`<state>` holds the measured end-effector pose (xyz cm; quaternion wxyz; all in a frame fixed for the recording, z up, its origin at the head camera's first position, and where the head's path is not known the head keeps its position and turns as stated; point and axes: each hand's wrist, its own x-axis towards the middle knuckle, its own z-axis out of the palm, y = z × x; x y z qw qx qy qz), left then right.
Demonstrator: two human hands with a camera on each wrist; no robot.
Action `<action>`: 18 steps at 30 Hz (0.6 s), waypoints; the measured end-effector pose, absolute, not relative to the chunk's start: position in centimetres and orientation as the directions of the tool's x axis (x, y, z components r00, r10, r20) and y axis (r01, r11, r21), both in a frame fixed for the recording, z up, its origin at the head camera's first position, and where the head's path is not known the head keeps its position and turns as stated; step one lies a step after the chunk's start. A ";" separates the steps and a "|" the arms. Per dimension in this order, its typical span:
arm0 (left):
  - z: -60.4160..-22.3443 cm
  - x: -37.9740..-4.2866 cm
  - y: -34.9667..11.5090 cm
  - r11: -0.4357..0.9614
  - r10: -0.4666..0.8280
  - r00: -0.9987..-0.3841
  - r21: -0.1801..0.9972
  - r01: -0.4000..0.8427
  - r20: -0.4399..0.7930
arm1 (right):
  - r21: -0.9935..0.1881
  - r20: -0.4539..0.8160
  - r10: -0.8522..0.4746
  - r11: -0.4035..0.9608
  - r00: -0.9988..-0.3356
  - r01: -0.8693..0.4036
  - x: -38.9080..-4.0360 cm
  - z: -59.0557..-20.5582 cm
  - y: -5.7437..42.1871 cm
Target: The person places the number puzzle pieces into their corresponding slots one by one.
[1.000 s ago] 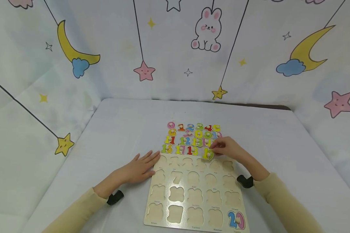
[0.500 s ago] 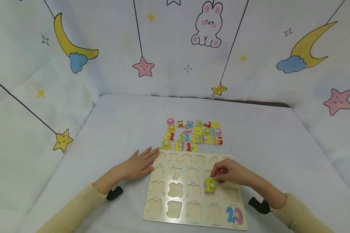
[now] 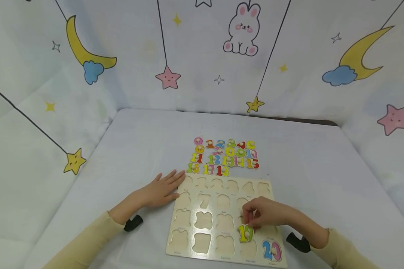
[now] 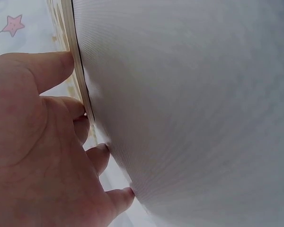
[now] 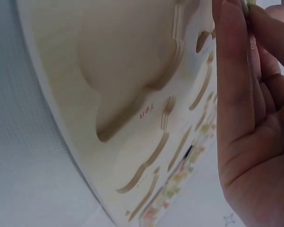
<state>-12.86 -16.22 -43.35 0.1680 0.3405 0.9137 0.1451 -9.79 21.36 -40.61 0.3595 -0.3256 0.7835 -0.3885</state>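
Note:
In the head view my right hand (image 3: 267, 213) pinches a yellow-green number 19 puzzle piece (image 3: 245, 234) between thumb and fingers, over the lower right of a wooden number puzzle board (image 3: 207, 257). The piece overlaps the upper part of the "Nineteen" recess. Beside it a blue and pink number 20 piece (image 3: 272, 250) sits in its recess. My left hand (image 3: 158, 192) lies flat with straight fingers at the board's upper left edge. In the left wrist view the thumb and fingertips of that hand (image 4: 52, 137) touch the board's side edge and the cloth.
Beyond the board, several colourful number pieces (image 3: 222, 160), 0 to 18, lie in rows on the white cloth (image 3: 148, 142). A printed curtain (image 3: 202, 56) stands behind and at the sides. Most board recesses show bare wood.
My right hand has carried the 19 piece from the row of numbers down over the board toward its lower right. The left hand has stayed at the board's edge.

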 end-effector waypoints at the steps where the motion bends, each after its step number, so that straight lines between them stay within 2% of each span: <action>1: -43.4 -12.9 -16.2 0.729 0.669 -0.713 0.376 0.572 -0.211 | -0.842 -0.308 -0.790 0.486 -0.530 -0.234 -9.7 -40.6 21.4; 6: -43.6 -12.8 -16.2 0.729 0.670 -0.709 0.376 0.572 -0.220 | -0.827 -0.295 -0.795 0.491 -0.530 -0.276 -9.2 -40.8 21.5; 13: -43.2 -13.2 -16.2 0.740 0.660 -0.718 0.359 0.569 -0.223 | -0.747 -0.273 -0.784 0.538 -0.558 -0.391 -9.2 -40.1 21.3; 18: -43.1 -13.3 -16.1 0.733 0.667 -0.708 0.370 0.570 -0.230 | -0.770 -0.282 -0.765 0.541 -0.579 -0.340 -8.9 -39.7 21.7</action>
